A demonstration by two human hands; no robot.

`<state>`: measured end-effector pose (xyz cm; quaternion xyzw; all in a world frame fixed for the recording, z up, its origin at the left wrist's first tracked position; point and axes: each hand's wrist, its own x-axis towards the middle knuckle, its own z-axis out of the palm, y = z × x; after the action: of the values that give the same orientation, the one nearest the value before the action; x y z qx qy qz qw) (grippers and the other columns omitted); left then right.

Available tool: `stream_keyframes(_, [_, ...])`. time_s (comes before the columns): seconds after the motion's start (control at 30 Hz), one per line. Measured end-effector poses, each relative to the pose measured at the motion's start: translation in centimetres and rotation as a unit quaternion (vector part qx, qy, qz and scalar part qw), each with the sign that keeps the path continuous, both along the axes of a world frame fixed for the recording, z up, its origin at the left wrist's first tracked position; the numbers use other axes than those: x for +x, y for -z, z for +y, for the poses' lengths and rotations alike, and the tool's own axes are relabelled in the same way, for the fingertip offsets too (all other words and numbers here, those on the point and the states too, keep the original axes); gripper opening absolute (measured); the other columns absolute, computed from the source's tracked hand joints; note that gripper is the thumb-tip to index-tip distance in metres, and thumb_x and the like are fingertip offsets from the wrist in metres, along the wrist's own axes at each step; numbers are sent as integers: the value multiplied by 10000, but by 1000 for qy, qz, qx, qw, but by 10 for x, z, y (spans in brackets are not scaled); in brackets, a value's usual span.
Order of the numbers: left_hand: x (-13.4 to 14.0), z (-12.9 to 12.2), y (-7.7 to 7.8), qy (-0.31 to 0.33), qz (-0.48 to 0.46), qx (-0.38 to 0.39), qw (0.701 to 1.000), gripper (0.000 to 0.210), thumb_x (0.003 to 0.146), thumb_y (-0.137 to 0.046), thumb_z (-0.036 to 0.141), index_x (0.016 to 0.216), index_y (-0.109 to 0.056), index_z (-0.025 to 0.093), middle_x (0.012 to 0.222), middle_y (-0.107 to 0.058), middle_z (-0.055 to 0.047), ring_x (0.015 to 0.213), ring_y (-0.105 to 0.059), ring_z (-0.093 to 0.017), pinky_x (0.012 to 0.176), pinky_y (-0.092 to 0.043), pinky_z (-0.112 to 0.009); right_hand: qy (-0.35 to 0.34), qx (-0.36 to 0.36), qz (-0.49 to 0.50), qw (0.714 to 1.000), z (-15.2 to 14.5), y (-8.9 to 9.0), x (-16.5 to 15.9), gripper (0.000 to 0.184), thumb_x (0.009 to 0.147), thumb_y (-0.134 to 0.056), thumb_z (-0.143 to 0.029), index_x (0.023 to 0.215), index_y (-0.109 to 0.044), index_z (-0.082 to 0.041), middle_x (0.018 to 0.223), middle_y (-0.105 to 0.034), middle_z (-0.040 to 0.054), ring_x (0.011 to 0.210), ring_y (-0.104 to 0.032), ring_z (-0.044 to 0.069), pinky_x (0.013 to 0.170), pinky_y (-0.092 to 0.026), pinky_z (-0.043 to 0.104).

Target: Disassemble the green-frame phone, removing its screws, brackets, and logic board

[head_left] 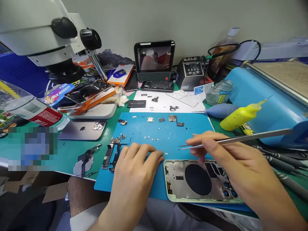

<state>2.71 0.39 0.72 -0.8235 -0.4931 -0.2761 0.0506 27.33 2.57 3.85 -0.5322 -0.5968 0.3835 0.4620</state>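
My right hand (231,160) grips metal tweezers (250,137), their parted tips pointing left above the blue mat (139,128). Below them lies the pale green phone back housing (176,192), its inside up, with a round black pad. My left hand (134,173) rests palm down on the mat, fingers loosely bent and slightly apart; the fingertips are partly hidden. A tiny pale part (166,153) sits just beyond its fingers. Beside the left hand are a logic board (106,159) and a black flex cable (116,157). Small screws and metal parts are spread across the mat.
A microscope (36,35) overhangs the left side. Behind the mat stand a screen device (154,59) and a dark control unit (190,73). A yellow bottle (240,117), a glass jar (218,93) and screwdrivers (281,162) are on the right, a phone (83,131) on the left.
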Motion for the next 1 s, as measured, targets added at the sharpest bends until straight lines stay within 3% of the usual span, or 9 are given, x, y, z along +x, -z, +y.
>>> stream_keyframes(0.1, [-3, -3, 1, 1, -18, -4, 1000, 237, 1227, -582, 208, 1262, -816, 212, 1079, -830, -39, 935, -624, -271, 849, -418, -426, -57, 48, -80, 994, 0, 2, -10, 298, 1113, -720, -557, 1013, -930, -372, 1017, -886, 5, 859, -851, 189, 795, -706, 256])
stream_keyframes(0.23, [-7, -7, 1, -4, -12, 7, 1000, 272, 1241, -552, 227, 1325, -809, 198, 1116, -846, -57, 979, -644, -274, 849, -417, -432, -116, 156, -180, 964, -1, 10, -13, 198, 1146, -679, -379, 1161, -875, -403, 1080, -897, -29, 933, -869, 210, 919, -713, 325])
stream_keyframes(0.33, [-12, -10, 4, -24, 4, 13, 1000, 250, 1236, -579, 267, 1347, -799, 230, 1162, -859, -52, 1050, -672, -286, 888, -418, -448, -134, 181, -225, 948, -3, 16, -10, 199, 1151, -667, -344, 1249, -830, -404, 1167, -897, -38, 1006, -878, 214, 973, -709, 341])
stream_keyframes(0.53, [-16, -10, 7, -43, 7, 5, 999, 254, 1238, -565, 333, 1300, -808, 294, 1226, -870, -26, 1138, -702, -309, 940, -412, -472, -155, 162, -261, 939, -5, 20, -7, 223, 1160, -648, -343, 1301, -802, -423, 1200, -896, -36, 1030, -881, 262, 1046, -706, 429])
stream_keyframes(0.8, [-18, -3, -1, -24, -14, -9, 1000, 345, 1256, -515, 323, 1189, -853, 295, 1184, -890, 7, 1046, -671, -296, 880, -402, -473, -107, 141, -267, 947, -4, 22, -5, 234, 1151, -643, -359, 1229, -817, -493, 1134, -896, -101, 922, -875, 206, 956, -731, 315])
stream_keyframes(0.93, [-18, -3, 1, -36, -13, -10, 999, 308, 1238, -553, 340, 1186, -856, 318, 1137, -882, -14, 1022, -675, -306, 879, -434, -487, -40, 119, -240, 963, -4, 18, -14, 233, 1155, -666, -432, 1057, -861, -513, 1048, -885, -119, 954, -876, 197, 1032, -716, 307])
stream_keyframes(1.0, [-18, -4, 3, -41, -10, -12, 999, 298, 1230, -566, 356, 1191, -860, 325, 1127, -871, -28, 1022, -678, -309, 884, -464, -495, -41, 108, -214, 970, -1, 14, -23, 280, 1156, -663, -458, 961, -862, -489, 998, -877, -104, 924, -867, 184, 934, -730, 271])
